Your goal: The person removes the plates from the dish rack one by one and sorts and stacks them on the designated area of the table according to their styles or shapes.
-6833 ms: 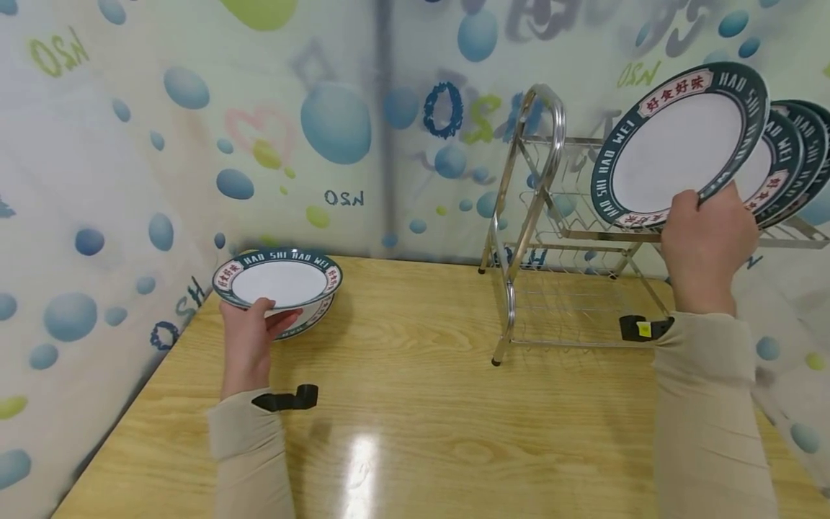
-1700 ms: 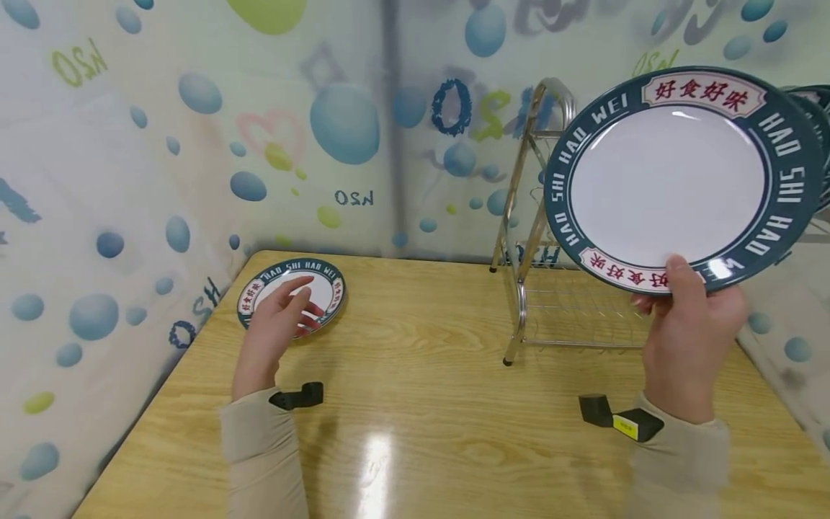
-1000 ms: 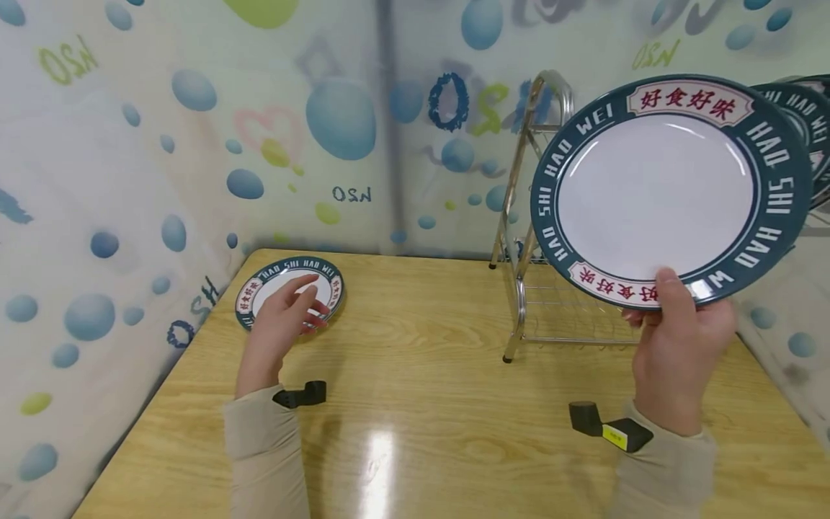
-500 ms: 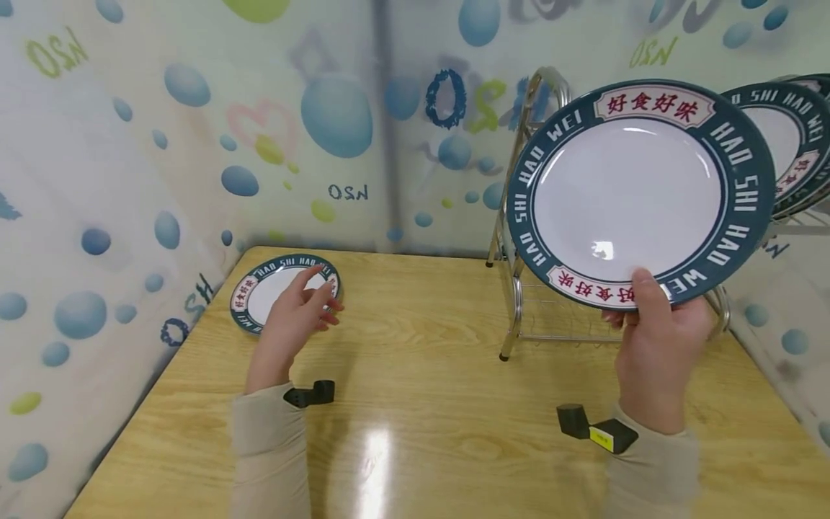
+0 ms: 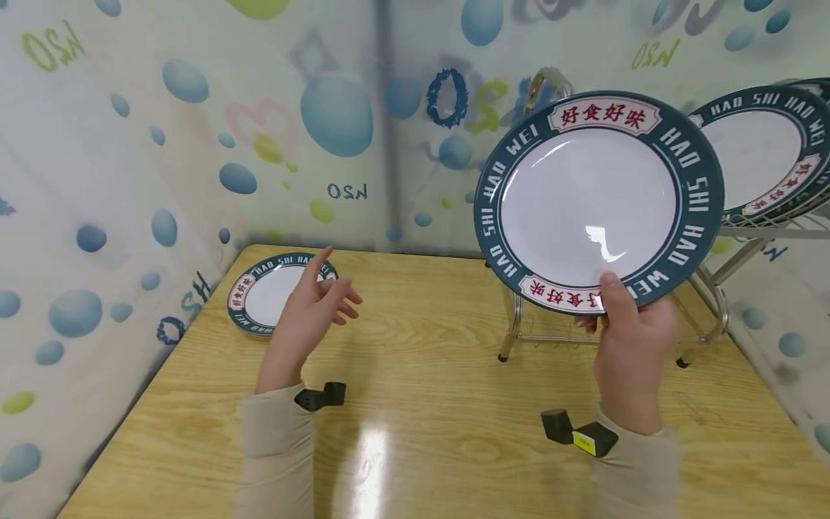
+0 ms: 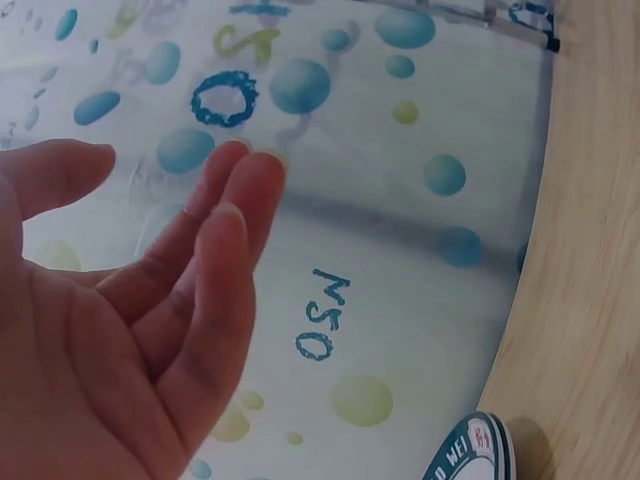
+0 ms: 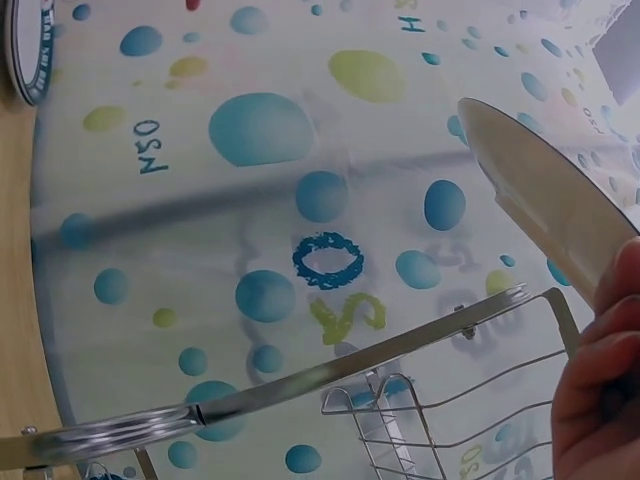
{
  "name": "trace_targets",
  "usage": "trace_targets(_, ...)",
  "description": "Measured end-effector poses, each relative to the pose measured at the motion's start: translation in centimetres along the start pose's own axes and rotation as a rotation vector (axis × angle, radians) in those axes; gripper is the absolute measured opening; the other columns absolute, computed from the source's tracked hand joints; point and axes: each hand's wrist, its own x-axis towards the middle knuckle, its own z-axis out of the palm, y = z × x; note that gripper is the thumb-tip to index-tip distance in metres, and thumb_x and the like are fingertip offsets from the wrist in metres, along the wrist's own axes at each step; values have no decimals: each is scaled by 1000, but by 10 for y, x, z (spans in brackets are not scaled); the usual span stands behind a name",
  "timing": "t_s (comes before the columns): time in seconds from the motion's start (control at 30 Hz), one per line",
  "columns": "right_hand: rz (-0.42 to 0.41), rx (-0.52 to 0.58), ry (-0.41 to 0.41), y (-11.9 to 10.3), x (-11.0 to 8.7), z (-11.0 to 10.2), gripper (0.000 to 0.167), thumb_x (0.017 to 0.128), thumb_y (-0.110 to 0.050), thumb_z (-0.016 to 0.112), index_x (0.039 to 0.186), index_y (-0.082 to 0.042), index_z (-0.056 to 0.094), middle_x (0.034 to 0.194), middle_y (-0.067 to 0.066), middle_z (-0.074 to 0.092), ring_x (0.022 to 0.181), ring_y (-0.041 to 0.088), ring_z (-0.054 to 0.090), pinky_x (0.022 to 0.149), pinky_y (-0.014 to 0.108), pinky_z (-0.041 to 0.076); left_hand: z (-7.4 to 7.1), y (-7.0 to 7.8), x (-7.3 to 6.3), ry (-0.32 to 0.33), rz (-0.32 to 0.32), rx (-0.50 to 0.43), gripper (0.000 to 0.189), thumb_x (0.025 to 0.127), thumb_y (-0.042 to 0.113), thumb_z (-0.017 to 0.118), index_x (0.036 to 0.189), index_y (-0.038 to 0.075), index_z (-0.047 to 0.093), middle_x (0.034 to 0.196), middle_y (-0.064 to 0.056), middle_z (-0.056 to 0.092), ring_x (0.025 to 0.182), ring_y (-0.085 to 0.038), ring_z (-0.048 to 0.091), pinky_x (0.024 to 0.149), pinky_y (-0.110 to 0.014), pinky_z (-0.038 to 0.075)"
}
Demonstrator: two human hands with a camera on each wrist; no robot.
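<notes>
In the head view my right hand (image 5: pixel 632 360) grips the lower rim of a white plate (image 5: pixel 586 209) with a dark green lettered border, thumb on its face. The plate is held up, tilted toward me, in front of the metal rack. The right wrist view shows this plate (image 7: pixel 550 200) edge-on, with the fingers curled at its rim. My left hand (image 5: pixel 308 313) is raised over the table, fingers spread and holding nothing. Behind it, at the table's back left, lies a matching plate (image 5: pixel 262 295); the left wrist view shows stacked rims (image 6: pixel 490 445) there.
A two-tier metal dish rack (image 5: pixel 512 324) stands at the back right, partly hidden by the held plate. Several matching plates (image 5: pixel 752 162) lean on its upper tier. Patterned wall sheeting (image 5: pixel 337 187) borders the wooden table (image 5: pixel 415 404) behind and at both sides.
Since 6.8 seconds ago, my left hand has let go of its plate, now on the table. My right hand has brought its plate leftward, away from the rack. Lately the left hand drifts right, rising slightly.
</notes>
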Motion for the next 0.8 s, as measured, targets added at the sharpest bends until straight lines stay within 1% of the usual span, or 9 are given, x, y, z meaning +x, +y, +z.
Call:
trace_targets(0.17, 25, -58, -41, 2, -3, 4, 29, 87, -11, 56, 112, 3, 52, 90, 17, 63, 48, 19, 49, 41, 22, 41, 5, 6, -2, -21, 65, -70, 59, 87, 51, 46, 137, 41, 17, 90, -6, 63, 75, -22, 62, 66, -37, 50)
trace_targets(0.27, 20, -61, -73, 2, -4, 5, 30, 88, -11, 55, 115, 2, 51, 92, 16, 63, 49, 19, 50, 41, 21, 42, 7, 7, -2, -37, 106, -97, 55, 88, 48, 46, 136, 40, 22, 89, -7, 63, 75, -23, 63, 65, -38, 50)
trace_targets(0.37, 13, -62, -88, 3, -5, 6, 29, 88, -11, 54, 114, 3, 51, 90, 16, 62, 49, 18, 49, 41, 21, 41, 9, 10, -3, -53, 141, -106, 50, 89, 45, 46, 136, 38, 26, 90, -8, 62, 75, -23, 62, 64, -39, 50)
trace_targets(0.5, 19, -70, -100, 4, -5, 8, 27, 88, -11, 54, 111, 4, 52, 88, 16, 62, 48, 18, 49, 41, 21, 40, 10, 17, -7, -72, 147, -109, 47, 90, 44, 46, 134, 37, 32, 89, -7, 62, 76, -22, 63, 65, -40, 51)
trace_targets(0.73, 40, -120, -117, 5, -6, 10, 29, 89, -14, 54, 113, 2, 51, 92, 17, 60, 49, 18, 49, 42, 21, 41, 12, 37, -18, -133, 161, -182, 42, 94, 33, 43, 135, 27, 35, 92, -13, 61, 79, -29, 61, 68, -41, 50)
trace_targets(0.8, 40, -126, -118, 5, -6, 10, 30, 89, -14, 55, 113, 2, 51, 92, 17, 60, 50, 18, 50, 43, 21, 41, 13, 41, -20, -144, 163, -190, 42, 94, 31, 43, 135, 26, 35, 93, -14, 61, 79, -30, 61, 68, -42, 50)
